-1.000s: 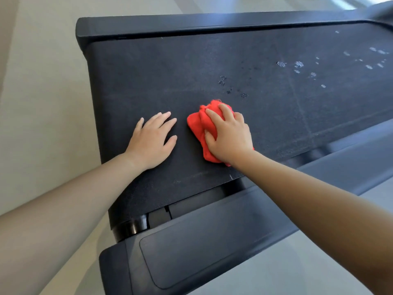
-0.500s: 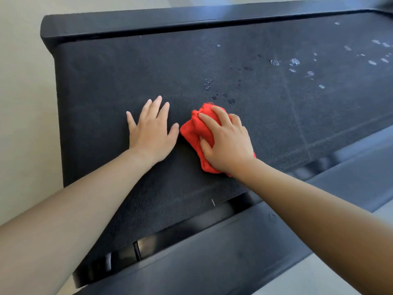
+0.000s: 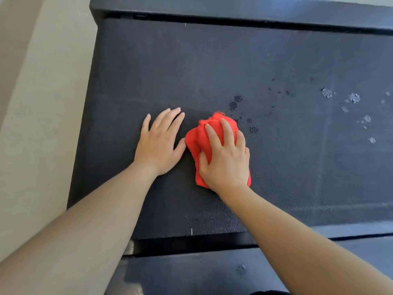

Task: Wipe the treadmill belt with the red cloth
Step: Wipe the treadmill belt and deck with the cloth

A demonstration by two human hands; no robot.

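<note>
Head view, steeply down, close over belt (image 3: 212,71)

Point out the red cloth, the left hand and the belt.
red cloth (image 3: 194,141), head view, bunched left edge.
left hand (image 3: 158,145), head view, back of hand.
belt (image 3: 170,67), head view, bare far surface.

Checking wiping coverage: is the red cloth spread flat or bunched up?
Bunched up. The red cloth is a crumpled wad under the right hand, folds showing between the fingers, covering only a small patch of the treadmill belt.
</note>
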